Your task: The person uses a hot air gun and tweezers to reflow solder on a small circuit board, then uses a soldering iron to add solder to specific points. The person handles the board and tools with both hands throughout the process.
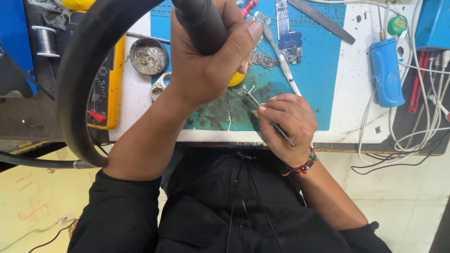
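The fingers of the left hand (206, 56) are wrapped tight round the black handle of a hot-air tool (199, 18), thumb pressed along its side; a thick black hose (79, 70) arcs from that handle out to the left and down past the worktop's edge. The fingers of the right hand (286, 124) are pinched narrow on a pair of thin metal tweezers (255, 102), whose tips reach up and left to a small metal part (244, 89) lying on the blue mat (318, 70).

Taking the blue mat as the landmark: the small part sits on the mat's lower middle, in a dark, scorched-looking patch, just below the left hand and just beside a bit of yellow that peeks out from under that hand. A white-handled brush (283, 65) lies slantwise on the mat just above the right hand. Circuit boards (288, 37) lie on the mat's upper middle, and a flat grey blade (323, 18) crosses its top right corner. Off the mat's left edge stand a round tin (149, 57) of grey residue and, farther left, a yellow multimeter (110, 84). Off its right edge, on the white worktop (356, 107), lie a blue handheld device (386, 72) and a tangle of white cables (422, 117). A beaded bracelet (303, 166) circles the right wrist, below the mat's near edge.
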